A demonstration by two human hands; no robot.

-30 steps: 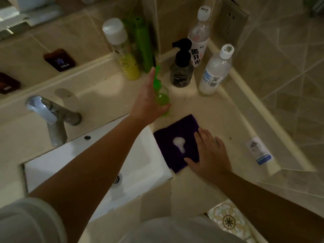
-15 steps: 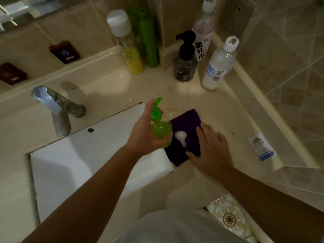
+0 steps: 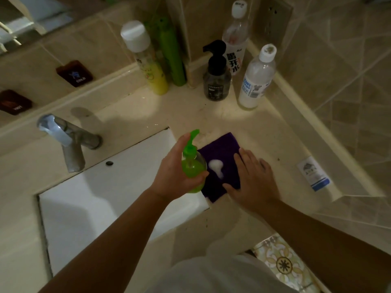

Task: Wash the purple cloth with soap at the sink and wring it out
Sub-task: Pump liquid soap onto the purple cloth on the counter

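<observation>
At the centre of the frame, the left hand (image 3: 176, 169) grips a small green pump soap bottle (image 3: 193, 166), fingers curled round its rounded body, the pump head pointing up toward the top of the frame. The bottle is held just above the right-hand rim of the white rectangular sink (image 3: 118, 187), directly beside the folded purple cloth (image 3: 220, 151). The cloth lies flat on the beige stone surface (image 3: 264, 132), right of centre, its lower left corner reaching the sink's edge. A white blob of soap foam (image 3: 216, 167) sits on the middle of the cloth. The right hand (image 3: 252, 180) presses flat on the cloth's right side, fingers straight and spread, grasping nothing.

At the left of the frame a chrome tap (image 3: 67, 140) stands over the basin. Along the wall at the top stand a yellow bottle with a white cap (image 3: 148, 62), a tall green bottle (image 3: 171, 53), a dark pump dispenser (image 3: 216, 79) and two clear plastic bottles with white caps (image 3: 257, 79). A small white and blue packet (image 3: 314, 173) lies on the surface at the right.
</observation>
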